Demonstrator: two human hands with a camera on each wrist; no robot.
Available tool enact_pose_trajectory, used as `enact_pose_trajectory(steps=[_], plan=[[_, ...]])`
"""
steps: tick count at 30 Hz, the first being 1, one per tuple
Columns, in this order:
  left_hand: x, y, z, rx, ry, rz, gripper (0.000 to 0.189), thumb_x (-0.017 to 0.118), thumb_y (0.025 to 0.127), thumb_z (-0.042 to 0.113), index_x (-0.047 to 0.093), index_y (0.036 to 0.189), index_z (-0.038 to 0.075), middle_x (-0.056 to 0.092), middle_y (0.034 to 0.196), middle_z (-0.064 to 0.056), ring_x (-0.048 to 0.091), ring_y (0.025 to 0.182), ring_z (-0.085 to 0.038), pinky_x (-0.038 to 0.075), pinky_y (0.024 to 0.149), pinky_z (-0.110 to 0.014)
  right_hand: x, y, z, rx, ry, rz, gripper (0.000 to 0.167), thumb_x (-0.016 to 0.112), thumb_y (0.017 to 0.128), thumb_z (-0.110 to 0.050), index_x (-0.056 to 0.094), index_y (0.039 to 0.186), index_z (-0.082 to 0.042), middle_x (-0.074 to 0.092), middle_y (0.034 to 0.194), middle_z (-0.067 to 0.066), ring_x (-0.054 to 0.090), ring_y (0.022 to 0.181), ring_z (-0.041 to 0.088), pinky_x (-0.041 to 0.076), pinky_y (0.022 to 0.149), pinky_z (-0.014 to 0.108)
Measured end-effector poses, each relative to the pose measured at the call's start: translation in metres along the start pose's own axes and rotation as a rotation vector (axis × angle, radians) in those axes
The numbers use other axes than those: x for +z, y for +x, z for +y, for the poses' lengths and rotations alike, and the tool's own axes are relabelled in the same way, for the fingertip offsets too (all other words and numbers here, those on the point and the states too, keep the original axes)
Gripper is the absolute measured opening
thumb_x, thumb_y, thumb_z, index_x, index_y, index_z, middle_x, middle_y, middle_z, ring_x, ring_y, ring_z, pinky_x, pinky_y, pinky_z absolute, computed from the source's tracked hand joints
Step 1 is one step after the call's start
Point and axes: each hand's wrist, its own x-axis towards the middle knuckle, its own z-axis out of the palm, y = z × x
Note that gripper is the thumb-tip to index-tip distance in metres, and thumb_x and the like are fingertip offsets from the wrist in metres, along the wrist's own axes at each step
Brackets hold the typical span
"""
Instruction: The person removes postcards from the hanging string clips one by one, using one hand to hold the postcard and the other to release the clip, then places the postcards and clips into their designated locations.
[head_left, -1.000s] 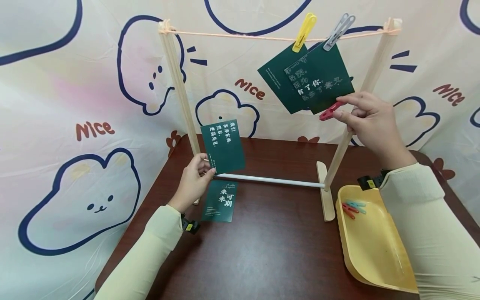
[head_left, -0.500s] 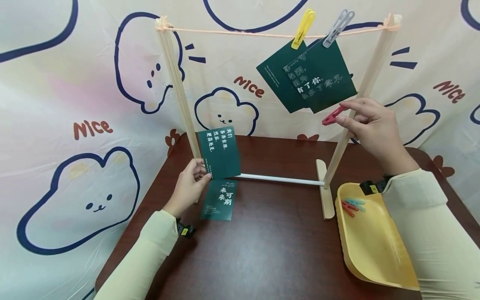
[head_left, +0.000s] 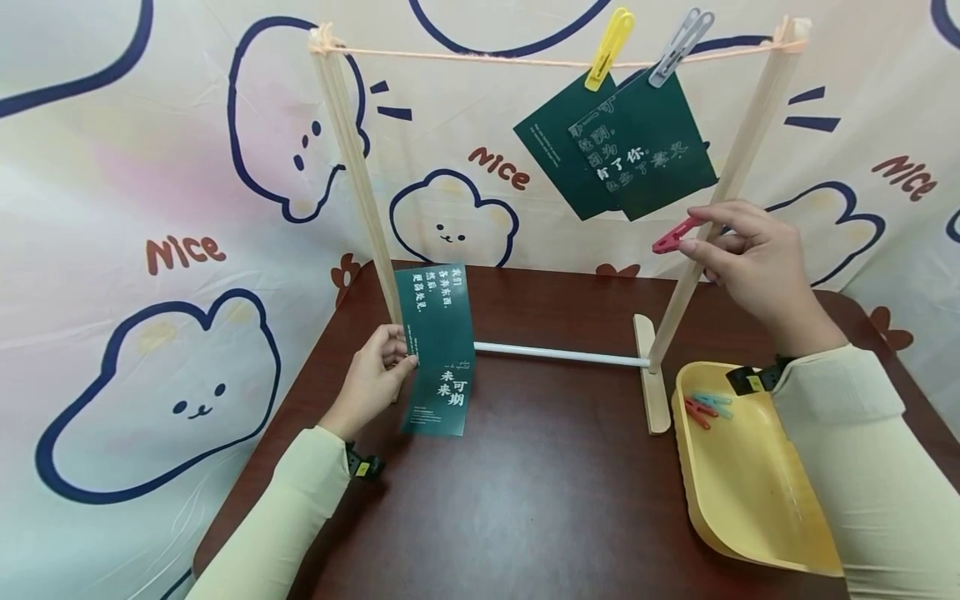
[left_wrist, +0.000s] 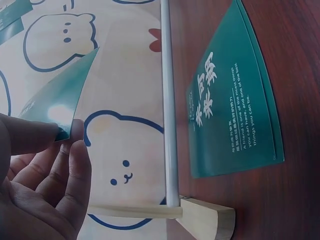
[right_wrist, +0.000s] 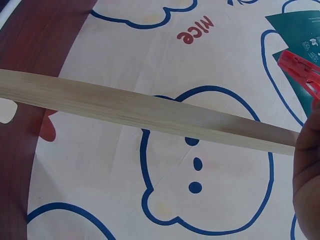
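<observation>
My left hand (head_left: 372, 372) pinches a green printed card (head_left: 438, 312) by its lower left corner, between thumb and fingers. In the left wrist view that held card (left_wrist: 62, 97) bows slightly. Below it on the table lie stacked green cards (left_wrist: 235, 110), the top one with large white characters. My right hand (head_left: 761, 258) pinches a red clothespin (head_left: 675, 237) by its handle end, just under the hanging cards. Two green cards (head_left: 652, 150) hang tilted and overlapping from the string (head_left: 465, 57), one by a yellow clothespin (head_left: 611, 50), the other by a grey clothespin (head_left: 681, 48).
A wooden frame with a right post (head_left: 753, 125) and left post (head_left: 352, 150) holds the string. A white rod (head_left: 558, 354) joins its feet. On the right stands a yellow tray (head_left: 742, 492) with several blue and red clothespins (head_left: 705, 408).
My left hand has lowered the held card slightly and to the left, so it now overlaps the cards on the table in the head view. My right hand has drawn slightly away from the hanging cards.
</observation>
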Motion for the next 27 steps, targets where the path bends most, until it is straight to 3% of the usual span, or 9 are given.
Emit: enact_pose_trajectory(steps=[9, 14, 21, 27], plan=[[-0.001, -0.006, -0.004, -0.013, 0.008, -0.013, 0.038, 0.06, 0.096, 0.003, 0.044, 0.131, 0.005, 0.064, 0.099, -0.01, 0.06, 0.081, -0.036, 0.049, 0.054, -0.031, 0.001, -0.006, 0.005, 0.002, -0.024, 0.004, 0.039, 0.073, 0.088, -0.013, 0.066, 0.127, -0.012, 0.057, 0.109, 0.008, 0.054, 0.058, 0.011, 0.045, 0.052, 0.014], [-0.002, -0.012, -0.007, -0.052, 0.001, -0.014, 0.038, 0.061, 0.095, 0.002, 0.045, 0.13, 0.007, 0.063, 0.097, -0.01, 0.059, 0.08, -0.038, 0.049, 0.056, -0.031, 0.0, -0.009, 0.01, 0.023, -0.018, 0.002, 0.039, 0.073, 0.088, -0.014, 0.066, 0.127, -0.013, 0.056, 0.11, 0.004, 0.054, 0.058, 0.01, 0.043, 0.05, 0.015], [-0.001, -0.02, -0.015, -0.095, 0.042, -0.023, 0.039, 0.063, 0.094, 0.002, 0.047, 0.13, 0.009, 0.067, 0.101, -0.007, 0.063, 0.087, -0.022, 0.054, 0.072, -0.032, -0.003, -0.014, 0.016, 0.064, 0.003, 0.001, 0.04, 0.073, 0.088, -0.016, 0.066, 0.128, -0.015, 0.054, 0.112, 0.003, 0.054, 0.057, 0.01, 0.044, 0.052, 0.015], [-0.001, -0.023, -0.019, -0.102, 0.058, -0.028, 0.037, 0.063, 0.094, 0.002, 0.049, 0.128, 0.008, 0.068, 0.102, -0.008, 0.063, 0.088, -0.021, 0.054, 0.076, -0.036, -0.003, -0.019, 0.021, 0.072, -0.001, 0.002, 0.041, 0.073, 0.089, -0.016, 0.065, 0.129, -0.015, 0.053, 0.111, 0.003, 0.054, 0.058, 0.011, 0.046, 0.055, 0.014]])
